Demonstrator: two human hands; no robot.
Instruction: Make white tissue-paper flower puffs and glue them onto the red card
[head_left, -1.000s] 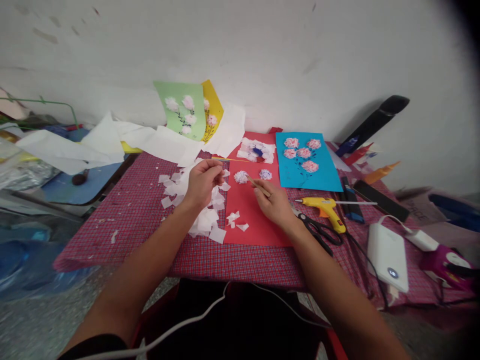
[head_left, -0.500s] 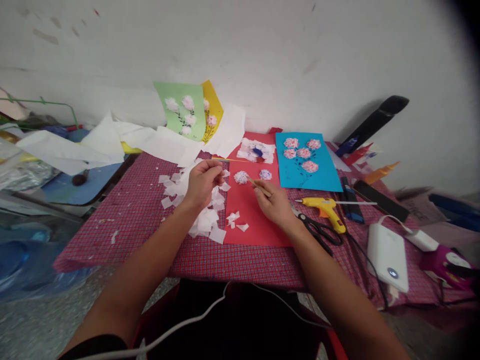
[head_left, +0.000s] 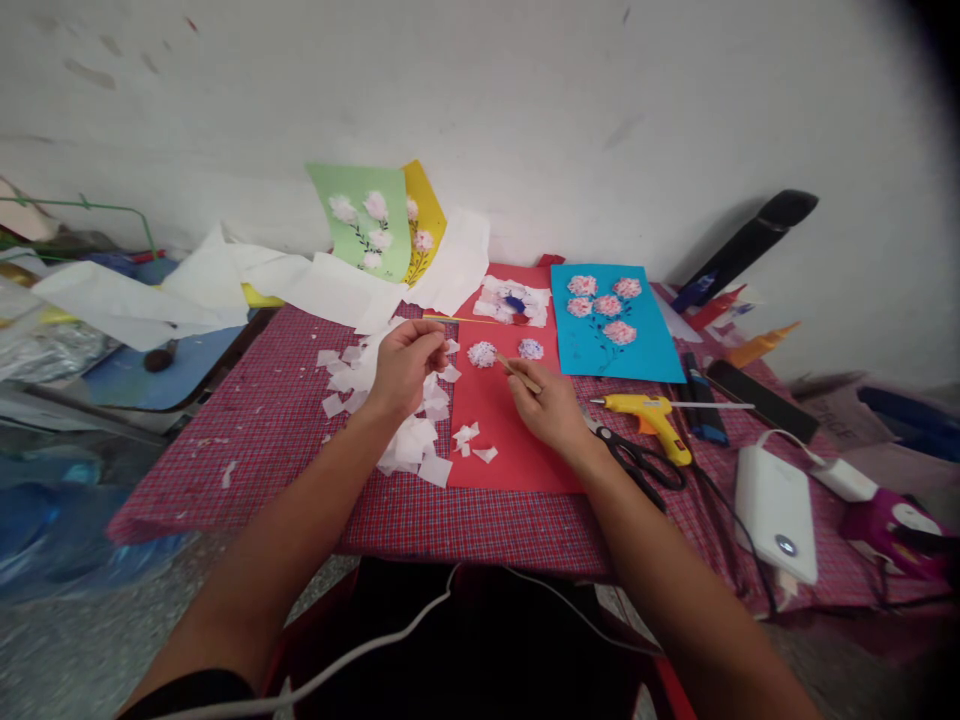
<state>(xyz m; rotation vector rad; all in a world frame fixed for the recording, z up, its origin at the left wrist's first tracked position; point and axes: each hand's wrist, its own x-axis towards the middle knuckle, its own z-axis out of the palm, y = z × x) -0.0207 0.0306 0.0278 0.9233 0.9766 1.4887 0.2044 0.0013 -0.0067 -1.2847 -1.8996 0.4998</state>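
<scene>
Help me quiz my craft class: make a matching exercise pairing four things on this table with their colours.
Things:
1. glue gun
2. scissors handles
3. card under the right hand
4. flower card

Colours:
A. blue
B. red
C. black
D. yellow

Pairs: 1-D, 2-C, 3-B, 4-A

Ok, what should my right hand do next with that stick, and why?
Probably ease the wooden stick in your right hand onto the nearest paper puff, since its tip sits right beside that puff on the red card.
</scene>
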